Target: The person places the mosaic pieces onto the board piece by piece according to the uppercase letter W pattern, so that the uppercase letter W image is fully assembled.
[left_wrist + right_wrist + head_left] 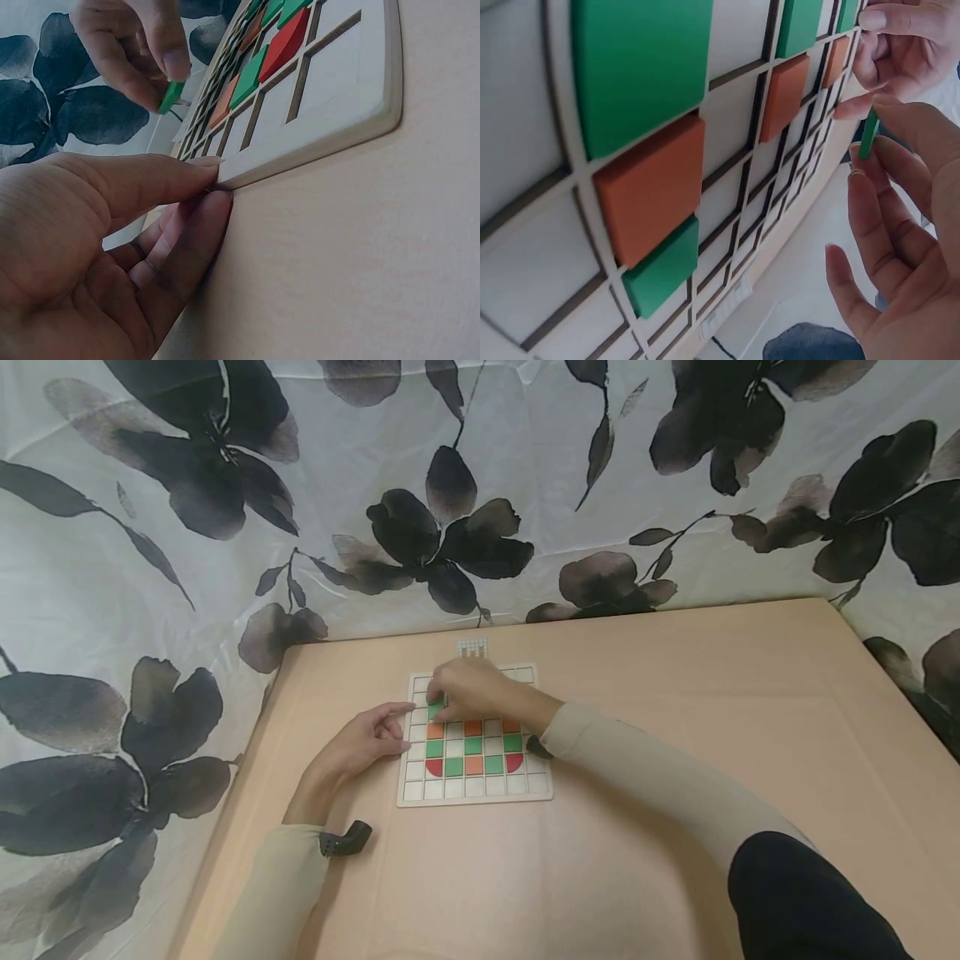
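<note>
A white grid board [413, 796] lies on the table, with green, orange and rounded red tiles in some of its squares. My right hand [474, 687] is over the board's upper left part, where it pinches a green tile [868, 133] on edge between thumb and fingers. That tile also shows in the left wrist view, raised above the grid. At the board's left edge is my left hand [362, 745]; its thumb and index finger are spread and touch the rim. An orange tile [656, 191] and a green tile [660, 276] sit in neighbouring squares.
Behind the board is a small pale gridded piece [472, 647], partly hidden by my right hand. A floral cloth [300, 410] hangs past the wooden table's [675, 693] far edge. A black wrist device [347, 840] is strapped at my left cuff.
</note>
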Demonstrator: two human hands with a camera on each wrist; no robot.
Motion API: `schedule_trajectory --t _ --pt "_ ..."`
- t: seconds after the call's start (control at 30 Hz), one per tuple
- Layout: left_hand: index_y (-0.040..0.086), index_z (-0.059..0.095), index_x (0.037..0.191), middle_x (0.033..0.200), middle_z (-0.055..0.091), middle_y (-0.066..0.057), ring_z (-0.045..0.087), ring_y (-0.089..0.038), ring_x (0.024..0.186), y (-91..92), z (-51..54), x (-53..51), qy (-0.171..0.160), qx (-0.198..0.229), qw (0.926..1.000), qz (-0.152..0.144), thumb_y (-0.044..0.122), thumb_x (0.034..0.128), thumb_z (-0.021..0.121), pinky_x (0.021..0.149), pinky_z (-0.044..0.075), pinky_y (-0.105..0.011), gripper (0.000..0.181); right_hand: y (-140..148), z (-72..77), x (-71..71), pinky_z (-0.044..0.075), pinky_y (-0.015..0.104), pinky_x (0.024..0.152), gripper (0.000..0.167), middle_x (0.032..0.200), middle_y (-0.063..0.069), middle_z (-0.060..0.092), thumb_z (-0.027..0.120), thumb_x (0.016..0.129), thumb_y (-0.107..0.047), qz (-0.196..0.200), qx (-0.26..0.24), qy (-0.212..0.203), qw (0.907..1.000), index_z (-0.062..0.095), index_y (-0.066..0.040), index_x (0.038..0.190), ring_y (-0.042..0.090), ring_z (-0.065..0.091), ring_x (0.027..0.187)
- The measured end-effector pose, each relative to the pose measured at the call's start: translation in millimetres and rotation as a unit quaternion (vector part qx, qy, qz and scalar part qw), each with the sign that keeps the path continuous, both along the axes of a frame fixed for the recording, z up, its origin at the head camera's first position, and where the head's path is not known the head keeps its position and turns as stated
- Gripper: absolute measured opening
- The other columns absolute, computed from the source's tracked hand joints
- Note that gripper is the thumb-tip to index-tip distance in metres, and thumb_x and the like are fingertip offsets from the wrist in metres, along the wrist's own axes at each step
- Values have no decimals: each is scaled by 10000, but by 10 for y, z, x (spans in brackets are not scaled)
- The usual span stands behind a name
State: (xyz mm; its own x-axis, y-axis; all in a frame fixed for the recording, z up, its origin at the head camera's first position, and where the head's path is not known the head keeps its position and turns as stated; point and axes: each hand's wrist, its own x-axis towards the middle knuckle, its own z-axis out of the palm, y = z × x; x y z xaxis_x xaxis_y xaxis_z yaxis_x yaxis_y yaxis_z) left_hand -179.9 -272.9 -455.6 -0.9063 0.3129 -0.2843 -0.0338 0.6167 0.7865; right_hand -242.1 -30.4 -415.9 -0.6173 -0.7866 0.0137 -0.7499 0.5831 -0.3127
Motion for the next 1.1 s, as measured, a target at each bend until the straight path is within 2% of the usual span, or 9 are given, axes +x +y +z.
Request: schedule_trajectory --t 0.27,0.4,0.57,0.77,1.1 --pt "153 509 1485 976 561 -93 507 -221 805 14 -25 47 74 -90 9999 36 92 906 751 662 428 -249 630 -107 -102 31 461 303 698 154 847 -81 657 789 877 -367 -171 307 156 9993 788 -221 928 110 540 777" --pt "166 513 1483 979 560 -92 507 -225 811 18 -53 64 80 -131 9998 82 102 908 753 667 426 -253 627 -118 -147 61 433 294 661 170 826 -78 622 800 870 -384 -243 357 207 9989 763 -219 889 114 516 759" --pt "158 510 1485 986 555 -101 506 -225 812 28 -49 75 97 -96 9999 88 85 907 748 667 439 -243 629 -73 -185 36 482 292 713 186 894 -88 668 802 872 -379 -210 301 195 9991 787 -217 961 97 560 787" --pt "155 509 1481 982 550 -102 507 -226 811 22 -43 64 95 -109 9999 59 70 904 744 659 455 -231 628 -18 -176 8 528 331 819 131 994 -87 722 788 892 -307 -269 297 49 9992 805 -233 998 89 644 917" --pt "148 509 1482 976 553 -98 503 -222 795 24 -42 68 77 -48 10000 28 69 904 746 646 441 -230 630 -25 -215 -14 530 330 819 141 982 -86 726 791 889 -317 -304 232 63 9992 807 -231 1000 87 641 909"
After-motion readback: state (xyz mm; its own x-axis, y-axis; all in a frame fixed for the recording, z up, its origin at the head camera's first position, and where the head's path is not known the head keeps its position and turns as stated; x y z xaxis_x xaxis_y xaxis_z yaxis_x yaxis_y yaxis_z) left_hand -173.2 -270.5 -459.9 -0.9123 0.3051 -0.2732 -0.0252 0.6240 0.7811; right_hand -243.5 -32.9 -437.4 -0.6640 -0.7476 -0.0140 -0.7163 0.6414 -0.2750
